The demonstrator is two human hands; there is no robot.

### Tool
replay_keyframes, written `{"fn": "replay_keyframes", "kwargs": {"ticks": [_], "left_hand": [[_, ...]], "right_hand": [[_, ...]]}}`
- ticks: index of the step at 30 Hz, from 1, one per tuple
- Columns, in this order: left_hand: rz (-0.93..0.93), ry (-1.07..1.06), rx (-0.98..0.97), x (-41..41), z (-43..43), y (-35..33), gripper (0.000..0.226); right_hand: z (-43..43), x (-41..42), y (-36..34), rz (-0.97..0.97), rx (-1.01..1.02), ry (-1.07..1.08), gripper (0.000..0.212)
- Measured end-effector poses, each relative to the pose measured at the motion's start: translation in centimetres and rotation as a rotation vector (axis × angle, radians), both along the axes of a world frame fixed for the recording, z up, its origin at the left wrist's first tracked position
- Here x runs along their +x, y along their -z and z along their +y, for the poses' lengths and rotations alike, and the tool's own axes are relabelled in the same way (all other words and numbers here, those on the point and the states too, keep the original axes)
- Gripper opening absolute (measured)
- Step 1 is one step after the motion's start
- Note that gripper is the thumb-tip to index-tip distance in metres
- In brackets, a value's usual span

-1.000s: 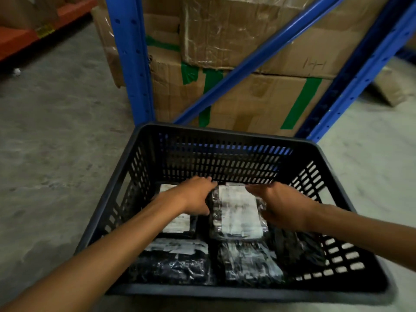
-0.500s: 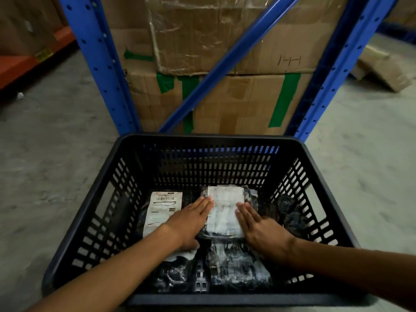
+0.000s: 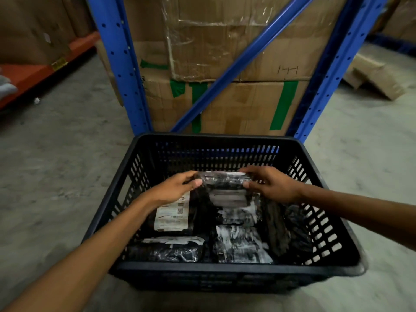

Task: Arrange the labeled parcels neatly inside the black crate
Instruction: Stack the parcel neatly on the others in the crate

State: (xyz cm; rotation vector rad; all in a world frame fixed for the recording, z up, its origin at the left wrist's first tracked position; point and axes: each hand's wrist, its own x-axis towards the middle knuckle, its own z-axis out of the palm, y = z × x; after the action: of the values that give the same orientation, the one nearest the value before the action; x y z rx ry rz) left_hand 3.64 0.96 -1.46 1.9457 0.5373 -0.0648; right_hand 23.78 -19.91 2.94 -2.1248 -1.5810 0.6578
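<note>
A black slotted crate stands on the concrete floor in front of me. Both hands hold one black plastic-wrapped parcel lifted on edge near the crate's far wall: my left hand grips its left end and my right hand its right end. Below it several parcels lie flat on the crate floor. One with a white barcode label lies at the left, two glossy black ones at the front, and a dark one leans along the right wall.
A blue steel rack with a diagonal brace rises just behind the crate, filled with taped cardboard boxes. An orange shelf beam runs at the far left. Flattened cardboard lies on the floor at the right.
My hands were pressing flat on the back-middle parcel; now they grip a parcel by both ends and have lifted it upright near the far wall. The camera view shifted slightly.
</note>
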Motion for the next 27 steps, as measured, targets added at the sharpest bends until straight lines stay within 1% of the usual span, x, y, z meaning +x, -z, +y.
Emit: {"fn": "replay_keyframes", "kwargs": {"ticks": [1,2,4,6,7,8,10,12,15,17,20,23,25,27], "left_hand": [[-0.032,-0.064,-0.051,-0.2,0.3,-0.5,0.039],[-0.055,-0.129,-0.105,-0.4,0.5,-1.0,0.046],[-0.083,-0.277,-0.227,-0.7,0.6,-1.9,0.057],[-0.047,-0.438,-0.344,-1.2,0.5,-2.3,0.063],[-0.004,-0.499,-0.392,-1.6,0.5,-2.4,0.065],[0.024,-0.537,-0.435,-2.1,0.4,-2.4,0.062],[0.014,-0.578,-0.481,-3.3,0.1,-2.1,0.044],[-0.006,-0.608,-0.434,-4.3,-0.2,-1.7,0.032],[0.09,-0.66,-0.249,-4.9,-0.3,-0.6,0.03],[0.13,-0.699,-0.174,-5.0,0.2,0.1,0.03],[0.157,-0.727,-0.048,-4.8,1.3,0.7,0.026],[0.19,-0.709,0.039,-4.3,2.9,1.2,0.022],[0.283,-0.664,0.127,-3.7,3.8,1.8,0.023],[0.382,-0.625,0.26,-3.2,3.9,2.5,0.023]], "right_hand": [[0.5,0.0,-0.7,0.112,-0.001,0.027,0.039],[1.1,-0.1,-1.2,0.234,0.008,0.065,0.035],[2.6,-0.6,-1.6,0.479,0.038,0.207,0.029],[4.1,-1.3,-1.2,0.793,0.009,0.393,0.031],[4.8,-1.6,-0.7,0.914,-0.023,0.463,0.034],[5.4,-2.0,-0.2,0.974,-0.055,0.52,0.039],[6.6,-2.9,1.2,0.98,-0.091,0.652,0.044],[7.7,-3.9,2.6,0.946,-0.123,0.749,0.044],[9.4,-4.9,4.0,0.97,-0.178,0.763,0.049],[10.5,-5.3,4.3,0.935,-0.177,0.73,0.047],[11.7,-6.4,5.0,0.894,-0.166,0.651,0.029],[12.8,-7.2,7.6,0.864,-0.158,0.68,0.02],[13.6,-7.4,9.4,0.83,-0.133,0.707,0.025],[14.2,-7.7,10.9,0.79,-0.159,0.666,0.03]]}}
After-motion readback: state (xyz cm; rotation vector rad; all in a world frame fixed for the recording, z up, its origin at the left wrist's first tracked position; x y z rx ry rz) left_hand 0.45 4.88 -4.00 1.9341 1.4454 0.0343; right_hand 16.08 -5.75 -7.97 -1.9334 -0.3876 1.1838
